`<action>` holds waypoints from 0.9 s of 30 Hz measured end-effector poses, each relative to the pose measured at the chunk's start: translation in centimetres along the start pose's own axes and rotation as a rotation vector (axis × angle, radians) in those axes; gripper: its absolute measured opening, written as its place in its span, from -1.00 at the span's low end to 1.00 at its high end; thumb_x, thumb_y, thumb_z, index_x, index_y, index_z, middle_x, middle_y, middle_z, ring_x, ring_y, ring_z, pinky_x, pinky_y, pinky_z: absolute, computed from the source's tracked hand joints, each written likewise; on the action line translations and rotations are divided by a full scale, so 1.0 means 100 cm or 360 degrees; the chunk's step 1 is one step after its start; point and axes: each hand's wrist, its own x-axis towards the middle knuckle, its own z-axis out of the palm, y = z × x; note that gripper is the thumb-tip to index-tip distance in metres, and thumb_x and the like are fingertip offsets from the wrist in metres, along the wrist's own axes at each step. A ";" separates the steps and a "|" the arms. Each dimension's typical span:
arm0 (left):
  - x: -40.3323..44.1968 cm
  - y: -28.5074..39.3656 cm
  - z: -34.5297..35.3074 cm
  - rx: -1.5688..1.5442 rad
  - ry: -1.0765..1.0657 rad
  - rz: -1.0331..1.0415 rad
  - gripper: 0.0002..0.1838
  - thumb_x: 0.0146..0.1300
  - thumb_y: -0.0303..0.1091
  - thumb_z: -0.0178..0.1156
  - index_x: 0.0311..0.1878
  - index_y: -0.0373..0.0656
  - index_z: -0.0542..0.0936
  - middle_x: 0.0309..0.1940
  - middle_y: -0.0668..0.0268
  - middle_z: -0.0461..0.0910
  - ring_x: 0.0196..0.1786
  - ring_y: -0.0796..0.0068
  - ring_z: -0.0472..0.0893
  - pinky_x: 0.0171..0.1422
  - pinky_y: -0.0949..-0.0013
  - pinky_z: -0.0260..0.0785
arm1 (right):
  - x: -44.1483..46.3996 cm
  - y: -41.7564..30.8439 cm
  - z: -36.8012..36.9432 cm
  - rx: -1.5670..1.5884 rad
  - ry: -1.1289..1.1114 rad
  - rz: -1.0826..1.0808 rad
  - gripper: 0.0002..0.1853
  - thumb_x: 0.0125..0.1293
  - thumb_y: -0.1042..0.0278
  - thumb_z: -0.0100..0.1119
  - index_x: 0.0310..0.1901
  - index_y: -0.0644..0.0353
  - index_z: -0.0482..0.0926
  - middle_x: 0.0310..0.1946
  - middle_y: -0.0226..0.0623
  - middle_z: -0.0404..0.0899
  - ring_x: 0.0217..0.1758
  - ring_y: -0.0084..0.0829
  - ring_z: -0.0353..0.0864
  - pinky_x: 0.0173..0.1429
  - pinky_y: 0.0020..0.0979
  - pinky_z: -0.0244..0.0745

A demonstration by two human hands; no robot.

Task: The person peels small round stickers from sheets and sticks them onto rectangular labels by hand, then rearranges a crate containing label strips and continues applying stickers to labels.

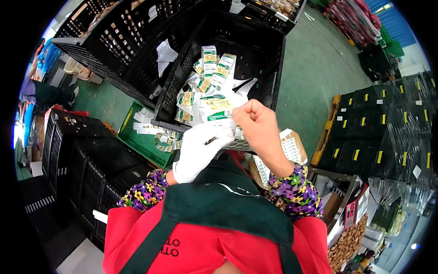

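A printed label point(216, 108) with green, white and yellow bands is held up over the near end of a black crate point(269, 68). My left hand point(198, 148), in a white glove, closes on the label's lower edge. At its right edge, my bare right hand point(260, 130) pinches the same label between thumb and fingertips. Behind it, several more labels of the same print point(222, 68) lie in a heap in the crate. White plastic film point(244, 89) sticks out among them. Part of the heap is hidden by the held label.
A green crate point(148, 148) with paper strips stands below left. Black crates point(86, 169) are stacked at left. Sheets of small labels point(292, 148) lie beyond my right wrist. Film-wrapped dark crates point(378, 123) stand on a pallet at right. A person point(45, 93) stands far left.
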 end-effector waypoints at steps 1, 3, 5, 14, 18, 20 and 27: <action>0.000 0.000 0.003 -0.0029 0.0055 0.0060 -0.88 0.02 -0.51 0.38 -0.31 -0.23 0.70 -0.34 0.26 0.69 -0.26 0.49 0.65 -0.16 0.46 0.45 | 0.000 0.003 0.001 -0.0194 0.0040 -0.0080 -0.76 0.27 0.29 0.24 -0.41 0.29 0.52 -0.65 -0.51 0.47 -0.61 -0.74 0.32 -0.51 -0.54 0.20; -0.002 -0.004 0.005 -0.0069 0.0047 0.0051 -0.88 0.03 -0.53 0.37 -0.31 -0.24 0.70 -0.33 0.26 0.69 -0.25 0.49 0.66 -0.15 0.45 0.46 | -0.002 0.000 -0.002 -0.0393 0.0089 -0.0153 -0.73 0.26 0.25 0.26 -0.41 0.30 0.52 -0.66 -0.45 0.49 -0.61 -0.69 0.35 -0.49 -0.50 0.24; -0.003 -0.008 0.002 -0.0103 0.0049 0.0042 -0.88 0.04 -0.55 0.37 -0.30 -0.24 0.70 -0.32 0.25 0.70 -0.24 0.48 0.66 -0.15 0.44 0.46 | -0.005 -0.016 -0.007 -0.1294 0.0179 -0.0223 -0.69 0.23 0.16 0.29 -0.39 0.29 0.54 -0.65 -0.36 0.52 -0.59 -0.61 0.40 -0.44 -0.44 0.32; -0.009 -0.028 0.002 0.0372 -0.0370 0.0392 -0.88 0.04 -0.26 0.39 -0.36 -0.03 0.70 -0.30 0.33 0.68 -0.32 0.33 0.57 -0.18 0.35 0.38 | 0.039 -0.027 -0.024 0.0150 -0.0069 -0.0140 -0.84 0.35 0.34 0.19 -0.29 0.28 0.57 -0.48 -0.53 0.50 -0.42 -0.77 0.37 -0.33 -0.63 0.31; -0.014 -0.019 0.002 0.0041 -0.0268 -0.0033 -0.95 0.08 -0.51 0.35 -0.35 -0.21 0.69 -0.34 0.29 0.70 -0.27 0.52 0.63 -0.14 0.46 0.45 | 0.031 -0.036 -0.017 0.0400 0.0303 -0.0001 -0.85 0.34 0.39 0.17 -0.19 0.29 0.57 -0.39 -0.49 0.54 -0.37 -0.74 0.43 -0.25 -0.64 0.35; -0.010 -0.018 -0.001 -0.0048 -0.0118 -0.0191 -0.93 0.11 -0.53 0.33 -0.32 -0.27 0.69 -0.34 0.24 0.69 -0.29 0.56 0.62 -0.15 0.47 0.45 | 0.020 -0.016 -0.011 0.0246 0.0248 -0.0108 -0.85 0.32 0.41 0.17 -0.16 0.30 0.57 -0.38 -0.50 0.54 -0.40 -0.75 0.41 -0.28 -0.65 0.33; -0.005 -0.009 0.002 -0.0007 -0.0014 -0.0125 -0.85 0.13 -0.39 0.32 -0.26 -0.24 0.68 -0.40 0.19 0.67 -0.38 0.42 0.63 -0.26 0.41 0.43 | -0.011 0.004 0.015 -0.0393 0.0106 -0.0293 -0.82 0.20 0.38 0.24 -0.18 0.21 0.60 -0.44 -0.42 0.57 -0.54 -0.64 0.42 -0.45 -0.48 0.28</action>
